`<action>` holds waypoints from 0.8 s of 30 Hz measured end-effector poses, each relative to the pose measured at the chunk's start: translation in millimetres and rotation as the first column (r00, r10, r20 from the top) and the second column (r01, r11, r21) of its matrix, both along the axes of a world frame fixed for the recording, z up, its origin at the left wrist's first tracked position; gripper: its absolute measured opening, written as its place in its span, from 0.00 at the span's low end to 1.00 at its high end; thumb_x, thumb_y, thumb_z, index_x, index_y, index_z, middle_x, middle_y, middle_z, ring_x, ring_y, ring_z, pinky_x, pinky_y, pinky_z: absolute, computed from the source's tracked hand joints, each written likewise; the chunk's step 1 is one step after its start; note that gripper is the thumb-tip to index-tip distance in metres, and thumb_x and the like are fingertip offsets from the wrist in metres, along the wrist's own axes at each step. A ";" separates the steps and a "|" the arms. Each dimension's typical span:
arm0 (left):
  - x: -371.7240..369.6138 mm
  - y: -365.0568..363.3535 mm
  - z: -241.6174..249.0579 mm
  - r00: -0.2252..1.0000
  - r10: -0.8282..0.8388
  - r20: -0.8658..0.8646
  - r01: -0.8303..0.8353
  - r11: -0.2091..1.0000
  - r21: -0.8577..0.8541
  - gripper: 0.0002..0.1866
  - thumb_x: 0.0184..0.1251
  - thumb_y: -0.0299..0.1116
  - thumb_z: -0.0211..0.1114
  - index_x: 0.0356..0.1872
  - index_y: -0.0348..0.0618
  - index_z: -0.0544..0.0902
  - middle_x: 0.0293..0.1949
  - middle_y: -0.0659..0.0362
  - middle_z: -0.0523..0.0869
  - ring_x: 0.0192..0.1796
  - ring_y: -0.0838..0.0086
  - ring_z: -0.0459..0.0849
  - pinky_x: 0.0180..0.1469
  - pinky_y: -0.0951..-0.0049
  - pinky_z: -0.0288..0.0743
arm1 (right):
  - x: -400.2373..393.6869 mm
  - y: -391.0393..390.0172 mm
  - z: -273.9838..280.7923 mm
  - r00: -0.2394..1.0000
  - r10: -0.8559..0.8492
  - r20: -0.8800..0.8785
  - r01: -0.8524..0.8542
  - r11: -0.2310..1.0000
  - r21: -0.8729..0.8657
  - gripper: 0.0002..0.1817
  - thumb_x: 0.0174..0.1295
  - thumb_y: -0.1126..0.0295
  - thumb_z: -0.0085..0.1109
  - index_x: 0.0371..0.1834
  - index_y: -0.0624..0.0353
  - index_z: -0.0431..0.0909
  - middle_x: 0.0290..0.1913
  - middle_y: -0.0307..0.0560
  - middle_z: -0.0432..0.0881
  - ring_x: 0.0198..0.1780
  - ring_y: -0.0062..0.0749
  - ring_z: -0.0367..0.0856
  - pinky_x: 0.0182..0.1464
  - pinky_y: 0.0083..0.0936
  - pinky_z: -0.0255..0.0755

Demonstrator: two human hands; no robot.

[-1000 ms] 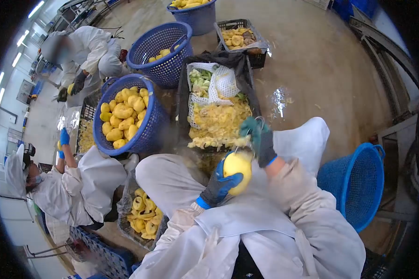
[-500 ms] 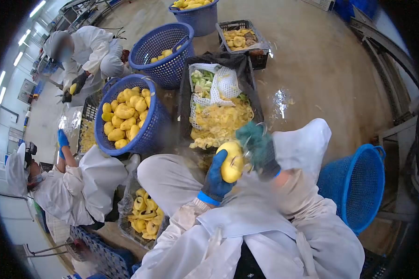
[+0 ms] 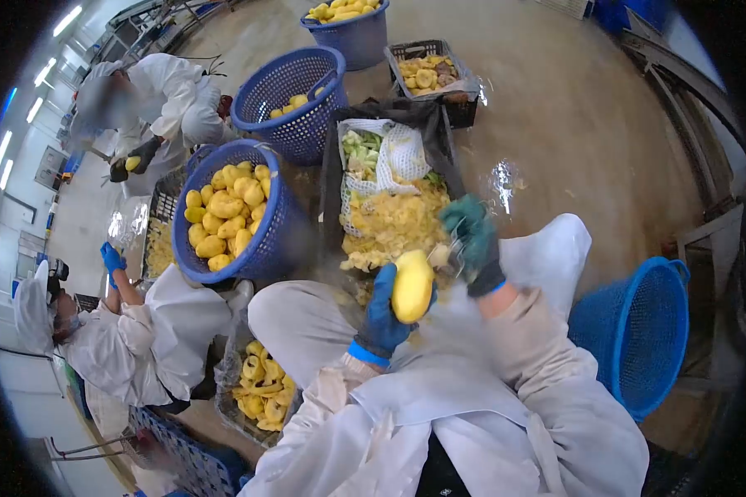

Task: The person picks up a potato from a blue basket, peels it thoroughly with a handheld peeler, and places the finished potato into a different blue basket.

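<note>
My left hand (image 3: 381, 316), in a blue glove with a dark palm and bright blue cuff, is wrapped round a peeled yellow mango-like fruit (image 3: 413, 287) held upright above my lap. Close to its right side, my right hand (image 3: 476, 242) wears a green and dark glove and is blurred by motion. Its fingers are closed on what looks like a peeler (image 3: 448, 255), of which only a thin metallic part shows. Just beyond both hands lies a heap of yellow peelings (image 3: 398, 222) in a black-lined crate (image 3: 330, 186).
A blue-purple basket (image 3: 286, 240) of yellow fruit stands left of the crate, with another basket (image 3: 307, 141) behind. Beside my left knee is a crate of cut pieces (image 3: 261, 385). A blue basket (image 3: 630, 331) stands at my right. Two people (image 3: 149, 331) sit at the left.
My right hand has moved up and right, a little away from the fruit. The fruit's dark-marked side has turned out of view; a smooth yellow side shows.
</note>
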State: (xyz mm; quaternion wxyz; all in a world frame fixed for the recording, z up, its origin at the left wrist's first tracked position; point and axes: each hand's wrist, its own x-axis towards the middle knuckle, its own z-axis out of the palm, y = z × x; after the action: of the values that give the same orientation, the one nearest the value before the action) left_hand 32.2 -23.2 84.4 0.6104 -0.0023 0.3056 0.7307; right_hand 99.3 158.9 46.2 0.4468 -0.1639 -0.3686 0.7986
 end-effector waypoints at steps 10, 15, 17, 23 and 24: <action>13.0 9.4 24.8 0.931 0.249 0.266 -0.294 0.945 0.146 0.30 0.50 0.22 0.72 0.54 0.38 0.67 0.46 0.50 0.78 0.48 0.65 0.80 0.50 0.68 0.75 | -11.8 -26.3 15.5 0.983 0.019 0.184 -0.011 0.999 -0.047 0.09 0.64 0.61 0.59 0.33 0.54 0.75 0.28 0.40 0.79 0.28 0.24 0.76 0.34 0.21 0.71; -5.0 3.4 10.8 0.955 0.027 0.296 -0.052 0.996 0.078 0.26 0.53 0.26 0.69 0.54 0.38 0.68 0.47 0.50 0.78 0.48 0.65 0.80 0.48 0.67 0.77 | -7.1 26.7 -20.5 0.980 -0.147 0.132 0.171 0.965 -0.199 0.11 0.65 0.61 0.57 0.34 0.58 0.76 0.29 0.40 0.78 0.29 0.25 0.76 0.34 0.22 0.71; 4.2 5.3 5.5 0.966 0.128 -0.225 -0.106 0.989 0.108 0.22 0.62 0.39 0.59 0.55 0.41 0.72 0.48 0.53 0.80 0.48 0.65 0.81 0.46 0.69 0.78 | -3.6 0.2 18.8 0.996 -0.038 0.075 0.056 0.967 -0.249 0.11 0.65 0.61 0.57 0.34 0.58 0.76 0.29 0.39 0.78 0.30 0.25 0.76 0.34 0.22 0.71; -2.9 4.7 -7.4 0.963 -0.086 0.254 0.070 0.995 0.074 0.26 0.67 0.51 0.53 0.60 0.45 0.73 0.48 0.51 0.81 0.42 0.65 0.83 0.40 0.70 0.80 | -7.3 26.3 -49.4 0.994 -0.062 -0.092 0.047 0.987 -0.156 0.14 0.66 0.59 0.56 0.44 0.58 0.74 0.36 0.45 0.81 0.33 0.28 0.79 0.38 0.24 0.73; -6.5 6.4 -5.7 0.981 -0.085 0.177 0.075 0.995 0.064 0.27 0.67 0.51 0.53 0.60 0.46 0.72 0.47 0.51 0.81 0.41 0.65 0.83 0.39 0.70 0.81 | -13.7 15.6 -24.7 0.996 -0.056 -0.066 0.042 0.979 -0.197 0.13 0.66 0.60 0.56 0.42 0.58 0.75 0.35 0.44 0.81 0.33 0.28 0.78 0.38 0.23 0.73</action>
State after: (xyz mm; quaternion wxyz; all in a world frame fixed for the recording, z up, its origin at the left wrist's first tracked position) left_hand 25.7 -16.8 78.6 0.6641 -0.0383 0.2282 0.7109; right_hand 85.7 174.6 21.5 0.4609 -0.1877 -0.2680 0.8249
